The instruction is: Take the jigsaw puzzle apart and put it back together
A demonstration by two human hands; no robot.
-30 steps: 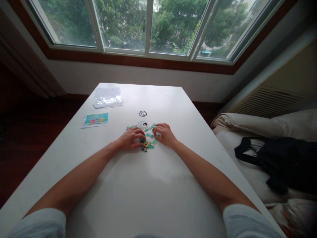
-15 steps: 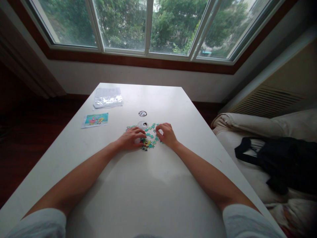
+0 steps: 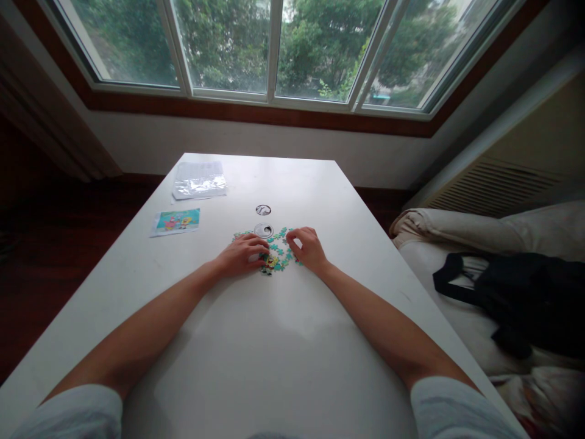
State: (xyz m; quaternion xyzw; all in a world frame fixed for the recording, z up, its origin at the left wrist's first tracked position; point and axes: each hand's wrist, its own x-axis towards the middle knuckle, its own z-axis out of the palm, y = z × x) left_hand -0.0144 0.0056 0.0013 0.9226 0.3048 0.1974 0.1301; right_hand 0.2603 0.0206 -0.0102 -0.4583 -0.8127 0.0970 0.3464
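Small teal jigsaw puzzle pieces (image 3: pixel 276 249) lie in a loose, ring-like cluster on the white table (image 3: pixel 274 341). A yellow cartoon-face section (image 3: pixel 272 262) is at the cluster's near left. My left hand (image 3: pixel 244 253) rests over the left side, its fingers curved and its thumb apart, touching the pieces by the yellow section. It covers some of them. On the right side, my right hand (image 3: pixel 309 249) has thumb and index fingertips pinched together at the pieces; anything between them is too small to make out. Two round black-and-white discs (image 3: pixel 263 230) lie just beyond the cluster.
On the left of the table lies a picture sheet (image 3: pixel 176 221) with cartoon figures. Behind it is a clear plastic bag (image 3: pixel 200 180) with paper. A window (image 3: pixel 274 55) faces me. To the right stands a pale sofa (image 3: pixel 457 235) with dark clothing (image 3: pixel 525 299) on it.
The yellow section and the dark pieces below it have shifted slightly away from me, near my left thumb. My right fingertips have moved a little to the left.
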